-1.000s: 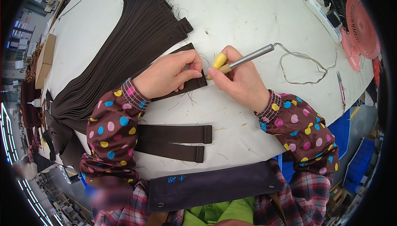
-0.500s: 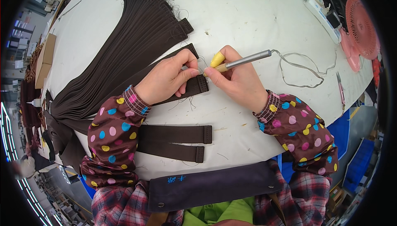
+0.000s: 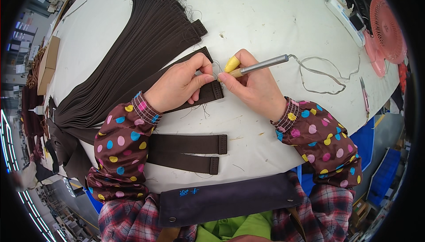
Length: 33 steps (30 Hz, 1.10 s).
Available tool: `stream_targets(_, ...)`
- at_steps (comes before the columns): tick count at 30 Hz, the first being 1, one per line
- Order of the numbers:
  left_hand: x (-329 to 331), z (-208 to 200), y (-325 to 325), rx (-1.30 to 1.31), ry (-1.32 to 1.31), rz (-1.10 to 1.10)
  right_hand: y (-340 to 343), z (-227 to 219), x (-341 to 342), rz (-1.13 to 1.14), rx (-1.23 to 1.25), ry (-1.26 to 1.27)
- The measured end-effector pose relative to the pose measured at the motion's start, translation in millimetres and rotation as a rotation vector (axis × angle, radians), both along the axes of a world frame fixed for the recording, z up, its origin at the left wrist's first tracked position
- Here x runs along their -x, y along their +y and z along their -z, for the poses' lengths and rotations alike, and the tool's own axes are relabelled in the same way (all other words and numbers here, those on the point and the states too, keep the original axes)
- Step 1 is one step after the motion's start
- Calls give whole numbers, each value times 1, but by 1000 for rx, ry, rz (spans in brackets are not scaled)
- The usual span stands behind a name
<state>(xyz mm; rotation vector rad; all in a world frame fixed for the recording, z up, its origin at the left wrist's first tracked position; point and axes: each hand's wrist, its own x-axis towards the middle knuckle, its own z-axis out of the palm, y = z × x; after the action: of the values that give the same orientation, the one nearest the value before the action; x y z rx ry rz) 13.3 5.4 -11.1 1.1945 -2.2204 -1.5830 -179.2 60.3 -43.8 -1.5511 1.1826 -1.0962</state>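
My left hand (image 3: 179, 82) is closed on the end of a dark brown strap (image 3: 215, 90), its thumb and forefinger pinched together at the stitched tip. Fine loose threads stick out there; whether one is in the pinch is too small to tell. My right hand (image 3: 256, 87) grips a corded soldering iron (image 3: 265, 64) like a pen, silver barrel up to the right. Its tip meets the strap end beside my left thumb, partly hidden by the fingers. A yellow finger cot (image 3: 232, 64) covers a right fingertip.
A fanned stack of brown straps (image 3: 146, 42) lies to the left, threads trailing from its ends. Two strap ends (image 3: 190, 143) lie nearer me. At right are the iron's cord (image 3: 325, 92), small snips (image 3: 365, 95), a power strip (image 3: 345, 20) and a pink fan (image 3: 387, 29).
The soldering iron's rear end has shifted very slightly left, with my right hand. My left hand and the straps stay where they were.
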Motion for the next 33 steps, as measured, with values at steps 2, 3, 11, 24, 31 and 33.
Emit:
stream_targets(2,0,0,0,-1,-1,1,0,1,0,-1,-3,3)
stream_targets(3,0,0,0,-4,-2,0,-1,1,0,-3,-5,5)
stream_targets(11,-1,3,0,-17,17,-8,0,0,1,6,4,1)
stream_targets(24,13,0,9,385,-90,-12,0,-5,5,104,-58,-140)
stream_targets(31,8,-1,6,0,-28,-141,1,-4,4,60,-46,-137)
stream_targets(33,8,-2,7,7,-15,-130,2,-4,3,61,-43,-150)
